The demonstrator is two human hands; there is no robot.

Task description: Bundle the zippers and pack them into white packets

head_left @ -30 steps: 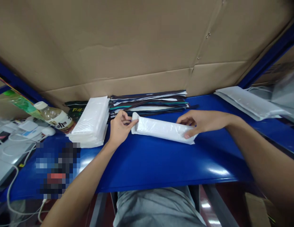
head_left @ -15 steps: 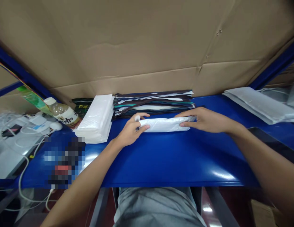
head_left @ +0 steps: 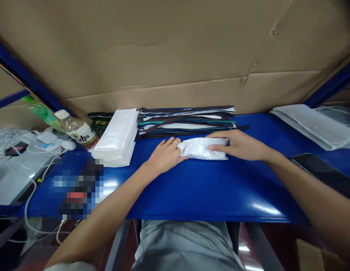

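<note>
A white plastic packet (head_left: 201, 148) lies crosswise between my two hands over the blue table (head_left: 191, 192). My left hand (head_left: 167, 155) is closed on its left end, which is crumpled and bunched at the fingers. A ring shows on one finger. On the right end, my right hand (head_left: 232, 145) grips the packet, thumb on the near face and fingers behind. Just beyond the hands is a pile of dark and white fabric strips (head_left: 186, 122). Left of that pile stands a stack of flat white packets (head_left: 117, 137).
Bottles (head_left: 79, 131) and a dark green bag (head_left: 100, 122) are at the back left, with cables and white devices (head_left: 47, 139) farther left. Translucent sleeves (head_left: 312, 126) and a dark phone (head_left: 324, 171) are at right. A cardboard wall (head_left: 163, 56) rises behind.
My left hand has moved right, and the packet's left end is now bunched up, so the packet looks shorter. My right hand stays on the right end. The view has shifted slightly.
</note>
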